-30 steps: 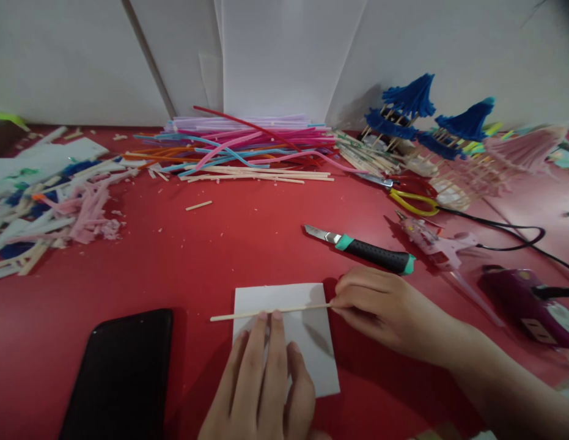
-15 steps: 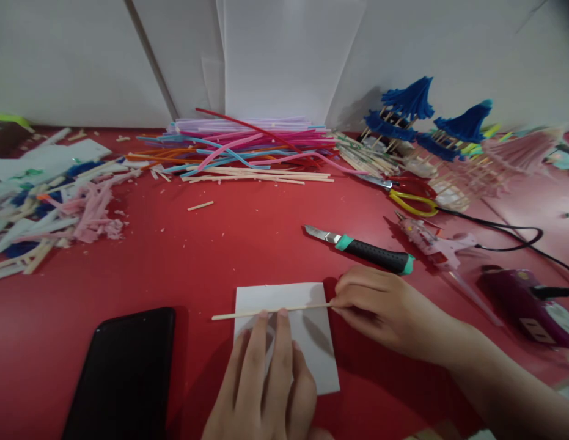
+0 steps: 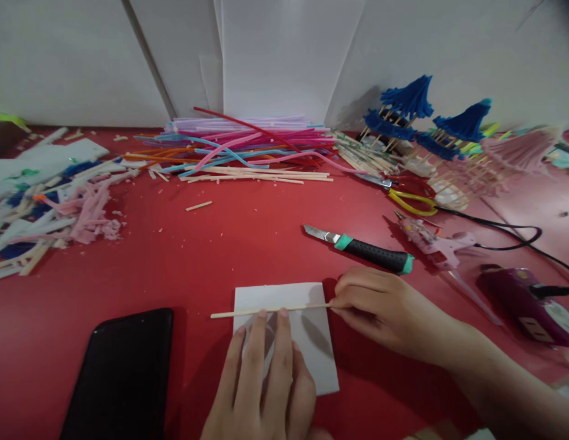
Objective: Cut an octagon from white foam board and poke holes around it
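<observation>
Head view, fingers (image 3: 255,360) on stick (image 3: 306,307), card (image 3: 315,357) beneath

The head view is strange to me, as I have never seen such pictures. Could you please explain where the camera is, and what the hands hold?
There is no machine here, only a person's bare hands. The camera is worn on that person's head and looks forward and down. The right hand pinches one end of a thin pale stick; the left hand touches it with its fingertips, above a white card. On the red table lie a black phone, a knife, a glue gun, scissors and, further back, coloured strips.
</observation>
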### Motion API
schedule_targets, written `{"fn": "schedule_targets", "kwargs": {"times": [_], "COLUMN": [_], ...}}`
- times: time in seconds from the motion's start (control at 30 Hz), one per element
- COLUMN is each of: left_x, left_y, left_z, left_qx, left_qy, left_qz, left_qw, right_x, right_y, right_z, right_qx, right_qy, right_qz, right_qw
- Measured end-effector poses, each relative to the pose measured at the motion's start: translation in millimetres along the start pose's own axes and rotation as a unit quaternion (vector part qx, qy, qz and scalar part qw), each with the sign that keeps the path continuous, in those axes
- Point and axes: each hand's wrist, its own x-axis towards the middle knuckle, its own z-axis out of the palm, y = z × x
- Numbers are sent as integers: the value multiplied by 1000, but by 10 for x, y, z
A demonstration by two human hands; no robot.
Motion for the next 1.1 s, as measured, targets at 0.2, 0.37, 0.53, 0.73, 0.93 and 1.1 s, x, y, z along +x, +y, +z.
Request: {"fn": "schedule_targets", "kwargs": {"times": [0.2, 0.37, 0.53, 0.73, 0.93, 1.1], "left_x": [-3, -4, 1, 8, 15, 40], "left_y": [-49, 19, -57, -53, -129, -170], "left_z": [-16, 28, -23, -34, -76, -105], "left_qx": [27, -3, 19, 6, 60, 63], "left_qy": [-26, 8, -24, -21, -50, -52], "left_qz": [52, -2, 41, 13, 97, 111], "left_qw": [998, 1000, 999, 1000, 992, 990], "right_x": [6, 1, 1, -3, 1, -36], "right_y": [-3, 2, 0, -3, -13, 88], "right_z": [-5, -8, -5, -13, -7, -133], "right_qx": [-3, -5, 1, -2, 1, -56], "right_qy": [4, 5, 2, 0, 4, 72], "right_qz": [-3, -5, -4, 3, -2, -4], "right_qw": [1000, 1000, 1000, 1000, 1000, 996]}}
